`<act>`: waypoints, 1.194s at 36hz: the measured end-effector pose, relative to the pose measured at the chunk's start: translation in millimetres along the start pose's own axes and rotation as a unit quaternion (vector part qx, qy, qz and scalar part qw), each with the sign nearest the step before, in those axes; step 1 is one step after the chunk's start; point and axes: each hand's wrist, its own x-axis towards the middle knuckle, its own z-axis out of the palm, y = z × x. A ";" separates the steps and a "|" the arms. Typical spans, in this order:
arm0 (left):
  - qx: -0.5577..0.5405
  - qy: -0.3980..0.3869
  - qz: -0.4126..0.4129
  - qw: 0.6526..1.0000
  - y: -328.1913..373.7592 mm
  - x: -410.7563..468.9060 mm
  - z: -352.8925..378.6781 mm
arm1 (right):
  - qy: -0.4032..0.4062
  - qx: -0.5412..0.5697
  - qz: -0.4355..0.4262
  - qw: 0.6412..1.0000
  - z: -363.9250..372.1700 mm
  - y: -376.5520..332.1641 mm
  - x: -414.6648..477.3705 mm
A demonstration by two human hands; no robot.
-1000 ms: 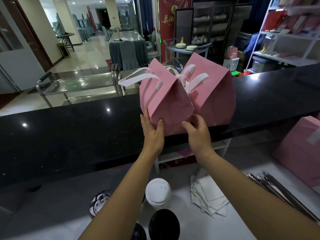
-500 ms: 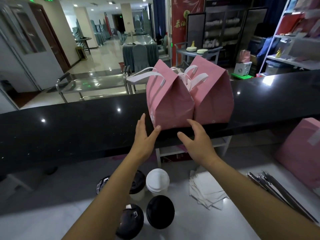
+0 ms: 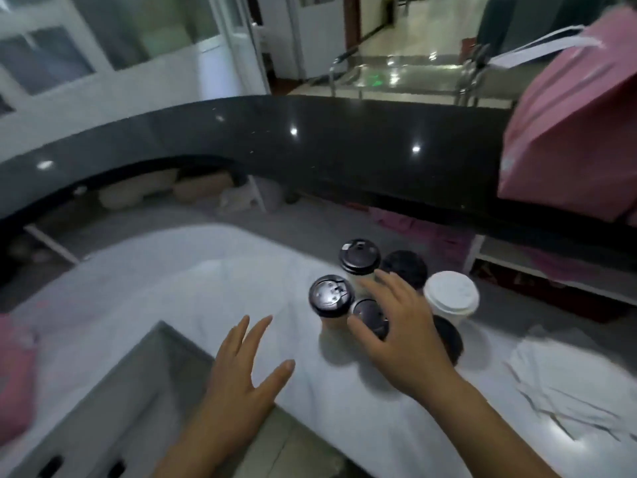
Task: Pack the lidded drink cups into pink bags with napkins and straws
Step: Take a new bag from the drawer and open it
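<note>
Several lidded drink cups stand clustered on the white work surface (image 3: 179, 305): a black-lidded cup (image 3: 331, 296) at the left, another black-lidded cup (image 3: 359, 257) behind it, and a white-lidded cup (image 3: 451, 294) at the right. My right hand (image 3: 396, 334) hovers spread over the cluster, above a black lid (image 3: 369, 313), holding nothing. Left of the cups, my left hand (image 3: 246, 370) is open with straight fingers, empty. A pink bag (image 3: 568, 125) with white handles stands on the black counter at the upper right. White napkins (image 3: 572, 384) lie at the right.
The raised black counter (image 3: 327, 136) curves across behind the work surface. A grey recessed sink or drawer edge (image 3: 144, 374) lies below my left hand. Something pink (image 3: 13, 370) shows at the left edge. Shelves with pink items sit under the counter.
Both hands have let go of the pink bags on the counter and dropped to the work surface. My view has swung down and left; my right hand is now over the cups.
</note>
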 end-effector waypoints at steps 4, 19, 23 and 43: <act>0.024 0.033 -0.111 0.993 -51.8 -47.7 -26.7 | -0.080 0.055 -0.022 0.995 57.7 -23.0 -18.5; -0.014 0.271 -0.156 0.950 -190.5 -90.7 -191.5 | -0.220 0.062 -0.073 0.971 206.9 -187.9 -26.9; -0.036 0.362 -0.149 0.920 -243.9 -99.0 -252.7 | -0.235 0.091 -0.098 0.963 263.2 -254.9 -18.4; 0.002 0.279 -0.177 0.944 -389.8 -101.4 -384.3 | -0.193 -0.041 -0.216 0.956 448.8 -492.6 28.5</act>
